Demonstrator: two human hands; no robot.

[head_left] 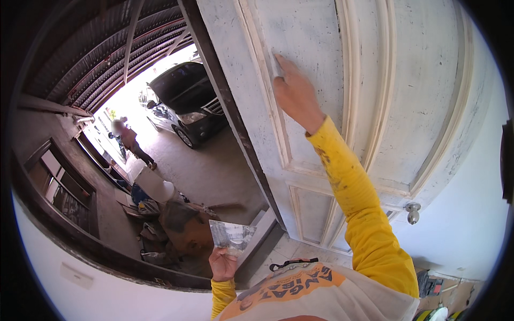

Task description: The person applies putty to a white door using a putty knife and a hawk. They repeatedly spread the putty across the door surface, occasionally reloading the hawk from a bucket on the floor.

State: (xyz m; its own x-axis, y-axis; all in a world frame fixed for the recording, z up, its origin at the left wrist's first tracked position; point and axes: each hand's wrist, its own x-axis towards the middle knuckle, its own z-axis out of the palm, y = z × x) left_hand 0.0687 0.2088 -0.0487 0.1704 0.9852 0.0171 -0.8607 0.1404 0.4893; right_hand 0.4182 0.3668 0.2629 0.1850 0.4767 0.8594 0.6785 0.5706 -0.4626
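My right hand [300, 93] reaches up to a whitish panelled door [369, 107], its index finger stretched out to the inner edge of the upper panel's raised moulding [266, 91]. Thumb and index finger are apart, the other fingers curl inward, and I see nothing held in them. Low down near my body, my left hand [222, 264] grips a thin, flat metal plate [233, 235] by its lower edge. Pale smears cover the plate's face. Dark specks and patchy white filler mark the door.
A round metal doorknob [412, 208] sticks out at the door's lower right. Beyond the dark door frame [235, 107] lies a garage with a car [184, 107], its bonnet raised, and a standing person [131, 142]. Boards and clutter [184, 224] lie outside the threshold. Tools [431, 286] rest at lower right.
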